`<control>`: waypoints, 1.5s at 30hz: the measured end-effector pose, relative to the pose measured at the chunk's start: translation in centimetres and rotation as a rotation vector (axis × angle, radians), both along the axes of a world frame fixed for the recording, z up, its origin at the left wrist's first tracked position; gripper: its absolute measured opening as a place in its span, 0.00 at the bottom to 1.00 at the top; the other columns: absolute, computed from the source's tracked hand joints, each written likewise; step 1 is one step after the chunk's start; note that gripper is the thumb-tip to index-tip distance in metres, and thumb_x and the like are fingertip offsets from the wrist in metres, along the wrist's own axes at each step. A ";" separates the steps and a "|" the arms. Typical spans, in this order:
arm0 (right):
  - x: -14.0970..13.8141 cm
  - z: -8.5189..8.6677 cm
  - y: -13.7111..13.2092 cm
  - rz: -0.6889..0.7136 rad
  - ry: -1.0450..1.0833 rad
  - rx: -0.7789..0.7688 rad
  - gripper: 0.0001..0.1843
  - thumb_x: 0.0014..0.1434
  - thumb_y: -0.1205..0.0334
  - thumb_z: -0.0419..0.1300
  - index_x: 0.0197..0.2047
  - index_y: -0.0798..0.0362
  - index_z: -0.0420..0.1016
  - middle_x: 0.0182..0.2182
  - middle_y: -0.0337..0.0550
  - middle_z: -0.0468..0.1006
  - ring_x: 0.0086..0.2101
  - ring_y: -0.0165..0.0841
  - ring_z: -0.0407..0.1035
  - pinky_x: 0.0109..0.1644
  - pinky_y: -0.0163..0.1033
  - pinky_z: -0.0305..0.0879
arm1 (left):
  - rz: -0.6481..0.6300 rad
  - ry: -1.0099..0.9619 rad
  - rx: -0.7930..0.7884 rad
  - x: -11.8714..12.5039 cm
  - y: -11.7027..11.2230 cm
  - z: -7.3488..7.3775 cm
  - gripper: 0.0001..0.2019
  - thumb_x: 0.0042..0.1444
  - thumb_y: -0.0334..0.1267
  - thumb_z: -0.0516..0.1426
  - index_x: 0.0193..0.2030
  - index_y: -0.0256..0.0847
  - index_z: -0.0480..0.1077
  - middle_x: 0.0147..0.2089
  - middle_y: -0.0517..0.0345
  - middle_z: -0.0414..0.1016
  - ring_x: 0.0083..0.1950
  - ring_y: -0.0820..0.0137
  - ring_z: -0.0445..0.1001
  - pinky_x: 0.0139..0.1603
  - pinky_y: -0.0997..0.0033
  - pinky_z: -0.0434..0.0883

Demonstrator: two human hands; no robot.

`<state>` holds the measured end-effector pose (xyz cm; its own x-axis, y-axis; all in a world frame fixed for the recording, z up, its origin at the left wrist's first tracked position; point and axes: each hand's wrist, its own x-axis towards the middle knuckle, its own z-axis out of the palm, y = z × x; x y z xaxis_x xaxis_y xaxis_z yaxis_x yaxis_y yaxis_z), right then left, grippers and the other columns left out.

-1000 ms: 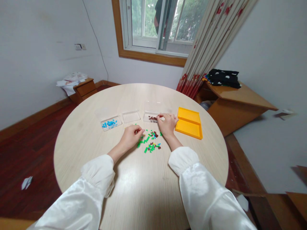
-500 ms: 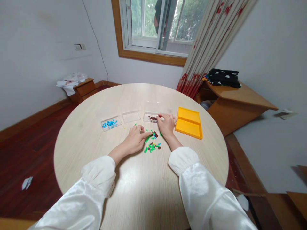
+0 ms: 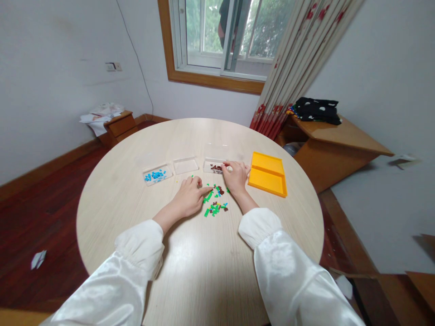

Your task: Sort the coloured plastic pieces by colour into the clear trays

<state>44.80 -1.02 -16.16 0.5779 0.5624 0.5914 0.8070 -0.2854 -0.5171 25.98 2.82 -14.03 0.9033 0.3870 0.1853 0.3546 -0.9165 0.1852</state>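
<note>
Over the left edge of a small pile of building bricks [image 3: 209, 198], my left hand [image 3: 190, 195] has its index finger stretched out, the tip at the bricks. Its other fingers are bent, and nothing shows in them. The pile is mostly green and dark brown, with a few blue and yellow bits. My right hand [image 3: 235, 177] is at the right end of a clear box [image 3: 206, 170] holding brown bricks [image 3: 216, 168]. Thumb and index finger come together in a pinch there; whatever is between the tips is too small to make out.
A second loose cluster of bricks [image 3: 215, 209] lies nearer me. Left of the brown bricks' box stand another clear box [image 3: 185, 165] and one with blue bricks [image 3: 155, 175]. An opened yellow case [image 3: 268, 181] lies on the right of the round table [image 3: 204, 267].
My left index fingertip has drawn back slightly to the left, baring more of the brown and green bricks. The right hand has hardly moved.
</note>
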 end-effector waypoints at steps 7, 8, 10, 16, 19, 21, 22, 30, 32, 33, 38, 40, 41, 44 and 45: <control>0.1 -0.1 0.1 0.015 0.005 0.002 0.11 0.60 0.59 0.53 0.34 0.51 0.77 0.36 0.43 0.80 0.42 0.39 0.66 0.50 0.46 0.45 | 0.118 -0.079 0.048 -0.1 0.8 -0.1 0.16 0.59 0.34 0.47 0.47 0.42 0.74 0.42 0.45 0.64 0.44 0.58 0.61 0.45 0.57 0.60; 0.1 -0.1 0.1 0.018 0.005 0.002 0.11 0.60 0.59 0.53 0.34 0.51 0.77 0.36 0.43 0.80 0.42 0.39 0.66 0.50 0.46 0.45 | 0.135 -0.095 0.056 -0.1 0.9 -0.2 0.15 0.59 0.34 0.48 0.44 0.41 0.75 0.41 0.45 0.65 0.44 0.58 0.61 0.44 0.57 0.60; 0.1 -0.2 0.1 0.021 0.002 0.008 0.11 0.59 0.59 0.54 0.34 0.51 0.77 0.36 0.43 0.80 0.41 0.38 0.66 0.49 0.46 0.45 | 0.163 -0.108 0.065 -0.1 1.2 -0.2 0.13 0.59 0.35 0.50 0.40 0.40 0.76 0.40 0.45 0.65 0.44 0.59 0.62 0.44 0.58 0.60; 0.2 -0.3 0.1 0.038 -0.003 0.020 0.10 0.59 0.60 0.54 0.33 0.51 0.77 0.35 0.42 0.80 0.41 0.38 0.66 0.49 0.46 0.45 | 0.177 -0.105 0.049 -0.1 1.6 -0.5 0.07 0.54 0.31 0.55 0.33 0.38 0.75 0.40 0.48 0.68 0.44 0.61 0.63 0.44 0.61 0.62; 0.1 -0.2 0.1 0.054 -0.006 0.027 0.09 0.59 0.61 0.55 0.33 0.51 0.77 0.34 0.42 0.80 0.40 0.38 0.67 0.49 0.46 0.46 | 0.160 -0.118 0.038 -0.1 1.6 -0.8 0.07 0.55 0.31 0.53 0.32 0.37 0.73 0.40 0.49 0.68 0.43 0.61 0.63 0.43 0.61 0.62; 0.0 -0.1 0.1 0.080 -0.013 0.032 0.09 0.59 0.62 0.55 0.33 0.51 0.76 0.34 0.42 0.80 0.40 0.38 0.67 0.48 0.45 0.48 | 0.153 -0.136 0.033 -0.1 1.7 -1.0 0.07 0.56 0.31 0.53 0.33 0.37 0.72 0.40 0.49 0.68 0.43 0.61 0.63 0.43 0.61 0.63; -0.1 -0.1 0.0 0.101 -0.018 0.035 0.08 0.59 0.62 0.55 0.33 0.51 0.76 0.33 0.42 0.80 0.39 0.38 0.67 0.47 0.45 0.48 | 0.153 -0.147 0.032 -0.1 1.7 -1.1 0.07 0.56 0.31 0.53 0.34 0.37 0.72 0.40 0.48 0.68 0.43 0.61 0.63 0.43 0.61 0.63; -2.1 0.7 -0.3 0.425 -0.126 -0.006 0.06 0.57 0.65 0.56 0.32 0.51 0.75 0.31 0.40 0.78 0.39 0.35 0.67 0.47 0.43 0.51 | 0.178 -0.180 0.008 0.0 2.3 -1.1 0.05 0.56 0.32 0.53 0.36 0.36 0.70 0.40 0.48 0.69 0.44 0.60 0.64 0.46 0.60 0.63; -2.7 0.9 -0.4 0.499 -0.142 -0.033 0.06 0.57 0.65 0.56 0.33 0.51 0.75 0.32 0.40 0.78 0.38 0.35 0.67 0.48 0.43 0.51 | 0.188 -0.196 0.015 0.0 2.4 -1.2 0.05 0.56 0.31 0.52 0.36 0.36 0.70 0.39 0.48 0.69 0.44 0.60 0.64 0.45 0.59 0.63; -3.0 1.1 -0.5 0.540 -0.143 -0.052 0.05 0.57 0.65 0.57 0.33 0.51 0.75 0.32 0.41 0.79 0.39 0.35 0.67 0.49 0.43 0.51 | 0.195 -0.210 0.023 0.0 2.5 -1.1 0.05 0.56 0.31 0.52 0.36 0.36 0.69 0.39 0.48 0.69 0.43 0.60 0.64 0.45 0.59 0.64; -4.0 1.5 -0.8 0.670 -0.134 -0.157 0.06 0.57 0.64 0.58 0.36 0.51 0.76 0.34 0.41 0.79 0.41 0.35 0.66 0.50 0.46 0.48 | 0.207 -0.299 0.062 -0.1 2.6 -0.8 0.04 0.56 0.30 0.52 0.35 0.36 0.68 0.39 0.47 0.69 0.42 0.61 0.64 0.44 0.59 0.64; -4.3 1.5 -0.8 0.676 -0.112 -0.183 0.06 0.58 0.64 0.57 0.36 0.51 0.77 0.34 0.42 0.79 0.40 0.35 0.65 0.50 0.46 0.48 | 0.202 -0.333 0.072 -0.1 2.6 -0.7 0.04 0.56 0.31 0.52 0.35 0.36 0.68 0.39 0.48 0.69 0.42 0.61 0.64 0.44 0.60 0.64; -4.3 1.5 -0.8 0.677 -0.094 -0.191 0.07 0.58 0.64 0.57 0.35 0.51 0.77 0.33 0.42 0.79 0.40 0.35 0.65 0.50 0.46 0.48 | 0.199 -0.348 0.077 -0.1 2.6 -0.6 0.04 0.56 0.31 0.52 0.35 0.36 0.67 0.39 0.48 0.69 0.42 0.61 0.64 0.44 0.60 0.64; -4.5 1.4 -0.6 0.673 0.001 -0.196 0.08 0.59 0.63 0.57 0.34 0.51 0.77 0.32 0.41 0.78 0.40 0.34 0.66 0.50 0.45 0.49 | 0.186 -0.374 0.081 -0.1 2.5 -0.4 0.05 0.56 0.30 0.51 0.35 0.37 0.67 0.39 0.49 0.69 0.42 0.62 0.65 0.44 0.61 0.64; -4.5 1.3 -0.5 0.666 0.038 -0.192 0.07 0.58 0.63 0.57 0.34 0.50 0.77 0.31 0.40 0.78 0.40 0.34 0.66 0.50 0.45 0.49 | 0.183 -0.377 0.079 -0.1 2.5 -0.4 0.05 0.56 0.30 0.50 0.35 0.37 0.67 0.38 0.50 0.70 0.42 0.62 0.65 0.44 0.61 0.64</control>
